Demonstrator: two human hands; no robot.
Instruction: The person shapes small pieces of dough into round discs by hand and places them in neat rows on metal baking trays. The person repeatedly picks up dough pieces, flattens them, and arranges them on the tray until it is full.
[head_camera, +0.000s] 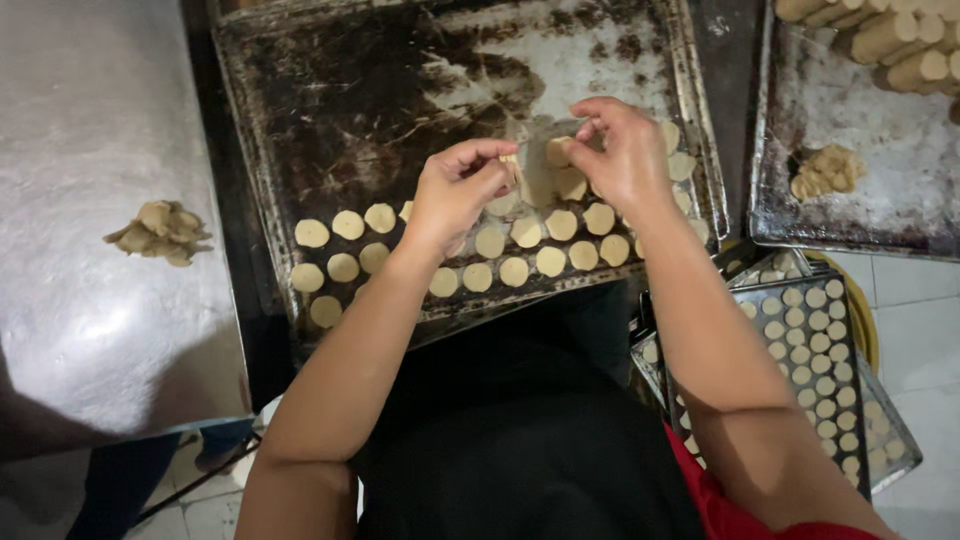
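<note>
Blackened tray (330, 110); fingertips (590, 135) pinching dough disc (557, 152).

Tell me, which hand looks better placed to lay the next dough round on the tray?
Probably the right hand: its fingertips pinch a dough round above the tray, while the left hand holds a thin blade beside it.

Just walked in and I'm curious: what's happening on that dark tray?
A person is working over a worn baking tray with rows of small round dough discs along its near edge. The left hand and right hand pinch a dough piece between them above the rows. A scrap clump lies on the metal table.
</note>
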